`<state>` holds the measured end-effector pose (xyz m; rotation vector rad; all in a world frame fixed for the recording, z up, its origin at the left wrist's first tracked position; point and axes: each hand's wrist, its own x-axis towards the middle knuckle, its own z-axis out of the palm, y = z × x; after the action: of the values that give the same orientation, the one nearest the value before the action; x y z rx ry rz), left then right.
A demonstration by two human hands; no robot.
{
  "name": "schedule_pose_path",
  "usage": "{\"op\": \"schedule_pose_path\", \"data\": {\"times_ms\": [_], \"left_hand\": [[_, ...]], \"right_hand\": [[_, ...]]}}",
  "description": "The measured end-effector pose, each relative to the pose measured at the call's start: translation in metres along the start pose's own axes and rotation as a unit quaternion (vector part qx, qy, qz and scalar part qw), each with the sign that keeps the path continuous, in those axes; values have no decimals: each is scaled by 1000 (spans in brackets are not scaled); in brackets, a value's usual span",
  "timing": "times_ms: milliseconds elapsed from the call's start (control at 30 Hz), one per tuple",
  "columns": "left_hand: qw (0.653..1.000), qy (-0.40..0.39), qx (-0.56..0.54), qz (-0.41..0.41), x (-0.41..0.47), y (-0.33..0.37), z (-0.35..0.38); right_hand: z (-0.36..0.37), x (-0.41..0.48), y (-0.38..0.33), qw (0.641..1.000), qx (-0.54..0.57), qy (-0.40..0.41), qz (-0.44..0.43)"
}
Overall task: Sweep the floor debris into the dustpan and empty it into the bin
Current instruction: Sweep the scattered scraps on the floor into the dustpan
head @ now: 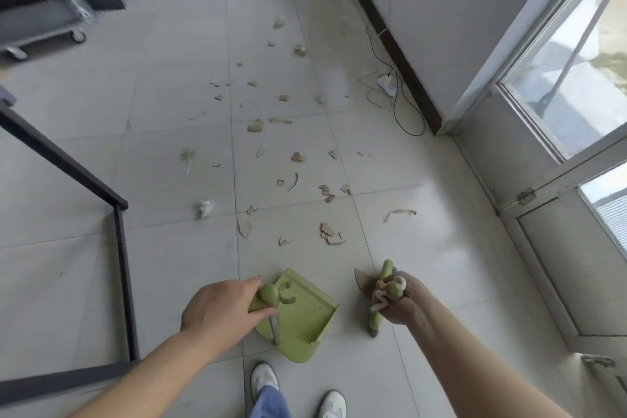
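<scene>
My left hand [220, 307] grips the top of the long handle of a green dustpan [300, 317], whose pan hangs low over the tiles in front of my feet. To its right, my right hand [398, 302] grips the top of a green broom [381, 299] handle, seen end-on; the broom head is mostly hidden below it. Debris [330, 234] of torn cardboard scraps and paper bits lies scattered across the tiled floor ahead, the nearest pieces just beyond the dustpan. A crumpled white wad [205, 208] lies at the left. No bin is visible.
A dark metal table frame [120, 248] stands at the left. A wheeled cart [51, 24] sits at the far left. Black and white cables with a white power strip [386, 84] run along the right wall's skirting. A glass door [556, 248] is at the right. My white shoes [264, 380] are below.
</scene>
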<state>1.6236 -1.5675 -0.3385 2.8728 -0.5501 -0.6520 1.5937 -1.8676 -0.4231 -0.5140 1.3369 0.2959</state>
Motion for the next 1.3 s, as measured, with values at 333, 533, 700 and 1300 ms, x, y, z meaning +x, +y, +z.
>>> {"op": "schedule_pose_path", "data": {"times_ms": [333, 533, 700, 1300], "left_hand": [[1000, -5, 6, -28, 12, -56, -20], [999, 8, 20, -42, 22, -84, -29], [998, 16, 14, -54, 28, -104, -31], [995, 22, -25, -93, 22, -150, -45]], "right_hand": [[109, -6, 6, 997, -46, -56, -9], [159, 4, 8, 995, -55, -85, 0], [185, 9, 14, 994, -72, -78, 22], [226, 0, 33, 965, -156, -191, 86]]}}
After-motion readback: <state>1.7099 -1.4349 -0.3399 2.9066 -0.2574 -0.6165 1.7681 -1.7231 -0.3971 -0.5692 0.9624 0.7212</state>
